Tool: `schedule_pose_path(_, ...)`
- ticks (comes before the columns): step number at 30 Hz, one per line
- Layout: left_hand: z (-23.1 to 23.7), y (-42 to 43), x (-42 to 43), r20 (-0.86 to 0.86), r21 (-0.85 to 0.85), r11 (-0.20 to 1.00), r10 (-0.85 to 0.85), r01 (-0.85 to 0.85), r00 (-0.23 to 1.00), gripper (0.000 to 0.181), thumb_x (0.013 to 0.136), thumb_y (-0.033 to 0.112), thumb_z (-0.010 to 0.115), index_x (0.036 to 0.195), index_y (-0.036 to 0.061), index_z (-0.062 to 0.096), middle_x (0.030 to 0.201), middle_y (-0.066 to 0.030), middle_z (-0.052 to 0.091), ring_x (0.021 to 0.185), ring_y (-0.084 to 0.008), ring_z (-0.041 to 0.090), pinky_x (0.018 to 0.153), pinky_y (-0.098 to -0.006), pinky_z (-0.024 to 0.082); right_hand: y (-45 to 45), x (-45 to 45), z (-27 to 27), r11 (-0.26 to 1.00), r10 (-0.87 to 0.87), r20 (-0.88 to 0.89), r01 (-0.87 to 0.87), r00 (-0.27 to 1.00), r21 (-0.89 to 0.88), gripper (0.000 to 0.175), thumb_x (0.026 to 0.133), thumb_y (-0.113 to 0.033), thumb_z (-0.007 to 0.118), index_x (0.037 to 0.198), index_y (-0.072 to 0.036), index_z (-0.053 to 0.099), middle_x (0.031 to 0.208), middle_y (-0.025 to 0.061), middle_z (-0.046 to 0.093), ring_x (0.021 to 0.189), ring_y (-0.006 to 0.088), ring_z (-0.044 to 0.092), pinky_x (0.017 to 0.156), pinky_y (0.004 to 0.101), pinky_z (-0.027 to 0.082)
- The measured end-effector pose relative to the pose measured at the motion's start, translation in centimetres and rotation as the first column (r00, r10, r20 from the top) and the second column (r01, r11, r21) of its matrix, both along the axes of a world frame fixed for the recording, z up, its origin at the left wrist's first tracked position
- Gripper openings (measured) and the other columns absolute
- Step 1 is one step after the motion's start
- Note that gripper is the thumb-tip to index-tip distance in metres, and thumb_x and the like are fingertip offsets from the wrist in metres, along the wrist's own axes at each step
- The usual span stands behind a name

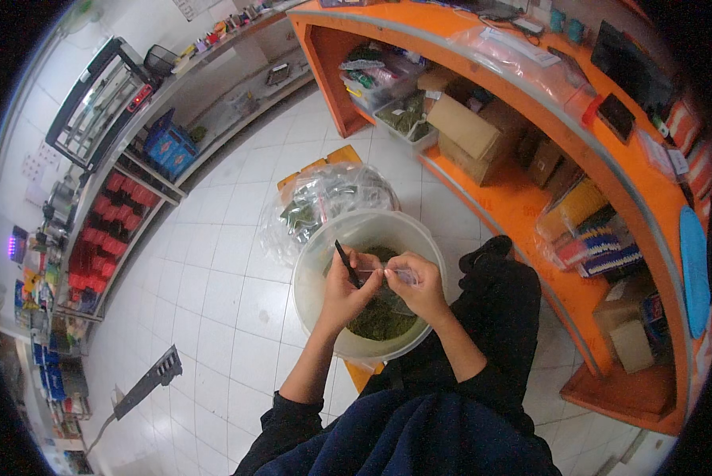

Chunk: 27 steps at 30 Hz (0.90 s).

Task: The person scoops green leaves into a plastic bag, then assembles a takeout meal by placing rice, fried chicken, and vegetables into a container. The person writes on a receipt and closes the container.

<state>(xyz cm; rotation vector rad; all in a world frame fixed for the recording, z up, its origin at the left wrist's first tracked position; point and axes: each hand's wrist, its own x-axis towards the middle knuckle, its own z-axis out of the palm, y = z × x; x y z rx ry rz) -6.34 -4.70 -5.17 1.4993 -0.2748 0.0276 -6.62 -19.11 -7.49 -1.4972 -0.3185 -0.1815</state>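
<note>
My left hand (pixel 349 293) and my right hand (pixel 417 283) meet above a round translucent plastic tub (pixel 309 297). Between their fingertips they pinch a small clear plastic bag (pixel 405 275). A thin black handle (pixel 345 259), perhaps of a spoon, is tucked in my left hand and points up and away; its other end is hidden. Dark green crumbled dried leaf (pixel 381 322) covers the tub's bottom below my hands. Just beyond the tub's far rim lies a large clear plastic bag (pixel 338 193) with smaller bags and something green inside.
An orange counter (pixel 481 205) curves along the right, its shelves holding cardboard boxes (pixel 466 140) and plastic bins (pixel 412 134). On the left floor lies a power strip (pixel 150 381) with its cord. Shelving with red packets (pixel 109 226) and a glass display case (pixel 97 104) line the left wall.
</note>
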Motion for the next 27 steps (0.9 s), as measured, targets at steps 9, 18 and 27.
schedule_pose_path(9,2.8,4.8,3.9,0.125,0.347,0.928,0.095,-0.133,0.988,0.034,0.074,-0.001,0.063,0.071,0.0082,0.031,0.071,-0.0065,0.059,0.075,-0.0111,0.059,0.060,-0.0229,0.044,-1.1,-0.1,1.0,0.989,0.035,-0.151,-0.013,0.988,0.147,0.021,0.075,-0.003,0.062,0.095,0.000,0.057,0.081,0.0071,0.059,0.070,0.0114,0.056,0.061,0.0211,0.045)
schedule_pose_path(18,3.6,6.1,8.5,0.573,0.564,0.605,0.203,-0.562,0.794,0.033,0.065,0.003,0.067,0.093,0.0010,0.050,0.070,-0.0083,0.045,0.064,-0.0206,0.046,0.059,-0.0308,0.040,-2.6,0.3,0.2,0.698,0.473,-0.288,-0.154,0.832,0.700,0.053,0.069,-0.013,0.052,0.120,-0.006,0.036,0.100,0.0100,0.051,0.058,0.0113,0.051,0.045,0.0178,0.037)
schedule_pose_path(27,2.8,-2.2,2.3,0.296,0.681,0.728,-0.369,0.076,0.881,0.027,0.066,0.010,0.065,0.091,0.0047,0.056,0.085,-0.0108,0.054,0.081,-0.0290,0.054,0.069,-0.0353,0.045,-1.8,-0.3,0.1,0.725,0.429,-0.338,-0.096,0.838,0.682,0.061,0.065,-0.009,0.050,0.123,-0.008,0.032,0.110,0.0109,0.044,0.086,0.0155,0.053,0.070,0.0253,0.043)
